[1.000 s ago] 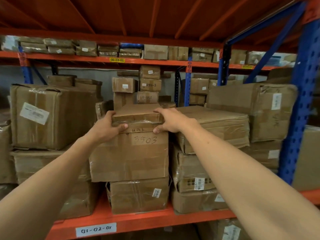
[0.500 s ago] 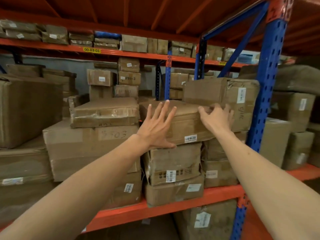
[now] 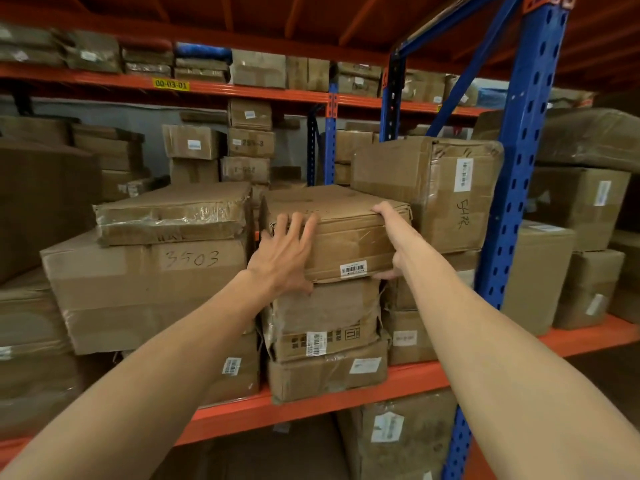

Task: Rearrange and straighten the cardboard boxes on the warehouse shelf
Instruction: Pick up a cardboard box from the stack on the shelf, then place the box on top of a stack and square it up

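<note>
A flat cardboard box (image 3: 341, 230) sits on top of a stack of three near the front edge of the orange shelf (image 3: 408, 375), with a barcode label at the lower right of its front face. The left hand (image 3: 282, 252) lies flat against the front left of that box, fingers spread and reaching up to its top edge, thumb at the bottom edge. The right hand (image 3: 394, 237) grips the box's right front corner — fingers curled over the top, thumb under the bottom edge. Below it are a taped box (image 3: 322, 317) and a lower box (image 3: 327, 375) that rests on the shelf. Just to the left stands a large box marked 3503 (image 3: 145, 285) with a flat taped box (image 3: 173, 213) on top. To the right a tall box (image 3: 429, 188) stands against the blue post (image 3: 519, 168).
</note>
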Demonstrator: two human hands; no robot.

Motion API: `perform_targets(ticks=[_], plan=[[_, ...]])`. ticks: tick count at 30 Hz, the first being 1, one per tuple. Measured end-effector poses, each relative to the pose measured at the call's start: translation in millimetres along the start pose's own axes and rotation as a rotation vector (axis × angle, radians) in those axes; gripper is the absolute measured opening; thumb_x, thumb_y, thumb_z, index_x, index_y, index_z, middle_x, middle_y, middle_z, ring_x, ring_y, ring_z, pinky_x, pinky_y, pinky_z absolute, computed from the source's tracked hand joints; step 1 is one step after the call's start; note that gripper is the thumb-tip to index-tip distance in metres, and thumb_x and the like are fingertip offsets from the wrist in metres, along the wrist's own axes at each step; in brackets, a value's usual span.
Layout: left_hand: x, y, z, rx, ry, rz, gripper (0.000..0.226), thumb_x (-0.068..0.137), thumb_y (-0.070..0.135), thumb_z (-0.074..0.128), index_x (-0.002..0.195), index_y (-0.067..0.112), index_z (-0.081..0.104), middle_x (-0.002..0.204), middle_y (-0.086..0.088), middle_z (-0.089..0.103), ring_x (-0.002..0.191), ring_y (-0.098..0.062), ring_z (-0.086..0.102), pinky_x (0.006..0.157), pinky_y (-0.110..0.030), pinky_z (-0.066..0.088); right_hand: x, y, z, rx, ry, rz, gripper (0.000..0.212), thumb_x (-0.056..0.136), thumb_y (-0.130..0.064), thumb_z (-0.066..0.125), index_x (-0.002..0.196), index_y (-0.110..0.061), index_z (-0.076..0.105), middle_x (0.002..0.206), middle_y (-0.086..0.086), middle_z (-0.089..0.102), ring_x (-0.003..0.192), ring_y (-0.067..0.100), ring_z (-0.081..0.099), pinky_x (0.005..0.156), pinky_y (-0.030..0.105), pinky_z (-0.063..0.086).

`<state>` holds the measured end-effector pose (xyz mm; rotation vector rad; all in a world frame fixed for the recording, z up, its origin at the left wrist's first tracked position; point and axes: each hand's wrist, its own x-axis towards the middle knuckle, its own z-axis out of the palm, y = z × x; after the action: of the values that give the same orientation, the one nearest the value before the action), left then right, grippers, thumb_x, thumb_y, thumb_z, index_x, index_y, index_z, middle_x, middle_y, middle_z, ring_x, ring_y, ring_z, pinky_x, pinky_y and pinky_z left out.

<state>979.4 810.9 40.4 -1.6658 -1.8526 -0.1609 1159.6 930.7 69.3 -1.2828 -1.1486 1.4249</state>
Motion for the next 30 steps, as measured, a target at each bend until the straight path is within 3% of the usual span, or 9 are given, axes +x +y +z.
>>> perform_targets(ticks=[4,8,13,17,20,23,26,30], plan=[[-16.4,9.7,-13.3,0.067,-0.003,-0.049,0.137,0.058,0.067,0.085,0.154,0.008,0.008,0.145,-0.014,0.032,0.13,-0.037,0.037,0.104,-0.062,0.044,-33.5,3.5,0.5,0.044,0.026,-0.009,0.124,0.045,-0.067,0.081,0.152,-0.023,0.037,0.129,0.012,0.055,0.108,0.04,0.058,0.059,0.052,0.055],[-43.3,19.4,-31.3,0.224,0.066,-0.066,0.142,0.057,0.08,0.075,0.154,0.001,0.007,0.14,-0.02,0.037,0.13,-0.041,0.04,0.116,-0.075,0.015,-61.7,8.4,-6.4,0.075,0.05,0.001,0.124,0.034,-0.068,0.078,0.144,-0.023,0.043,0.121,0.011,0.062,0.103,0.039,0.062,0.062,0.053,0.056],[-66.0,43.4,-66.4,0.176,0.11,-0.02,0.147,0.062,0.084,0.068,0.155,-0.003,-0.005,0.156,-0.027,0.023,0.15,-0.049,0.015,0.117,-0.074,0.003,-113.6,10.6,-17.7,0.087,0.059,-0.012,0.117,0.03,-0.069,0.078,0.133,-0.022,0.05,0.121,0.012,0.063,0.1,0.04,0.064,0.057,0.056,0.056],[-64.6,75.3,-86.4,0.162,0.159,0.081,0.131,0.074,0.068,0.072,0.157,-0.003,-0.001,0.157,-0.026,0.025,0.148,-0.046,0.022,0.12,-0.07,0.009,-150.3,18.6,-34.0,0.077,0.008,0.021,0.122,0.033,-0.077,0.078,0.139,-0.02,0.053,0.133,0.014,0.06,0.11,0.041,0.063,0.085,0.063,0.054],[-60.2,84.2,-86.3,0.199,0.157,0.108,0.132,0.074,0.064,0.075,0.157,-0.004,-0.001,0.155,-0.028,0.026,0.143,-0.046,0.027,0.118,-0.069,0.017,-166.9,33.4,-65.0,0.206,-0.092,0.049,0.073,0.079,-0.072,0.063,0.122,-0.013,0.061,0.113,0.022,0.066,0.108,0.042,0.064,0.09,0.057,0.052],[-64.4,92.4,-79.6,0.267,0.146,0.128,0.13,0.075,0.06,0.075,0.156,-0.005,-0.003,0.154,-0.031,0.025,0.143,-0.048,0.026,0.117,-0.07,0.018,-157.1,64.1,-90.2,0.375,-0.124,0.12,0.059,0.097,-0.059,0.053,0.129,-0.009,0.054,0.113,0.027,0.061,0.114,0.048,0.061,0.109,0.062,0.046],[-66.2,109.4,-72.2,0.317,0.182,0.178,0.101,0.091,0.038,0.061,0.157,-0.003,-0.003,0.155,-0.032,0.026,0.144,-0.05,0.027,0.116,-0.072,0.021,-151.6,88.0,-91.2,0.502,-0.101,0.109,0.052,0.103,-0.048,0.049,0.135,-0.009,0.059,0.132,0.027,0.063,0.114,0.046,0.065,0.104,0.06,0.048],[-56.4,128.9,-78.6,0.303,0.151,0.154,0.108,0.089,0.038,0.065,0.159,0.002,-0.007,0.151,-0.033,0.029,0.135,-0.05,0.036,0.11,-0.072,0.03,-145.7,106.9,-94.3,0.691,-0.12,0.052,0.048,0.105,-0.039,0.047,0.14,-0.009,0.058,0.126,0.026,0.067,0.108,0.043,0.068,0.099,0.053,0.052]])
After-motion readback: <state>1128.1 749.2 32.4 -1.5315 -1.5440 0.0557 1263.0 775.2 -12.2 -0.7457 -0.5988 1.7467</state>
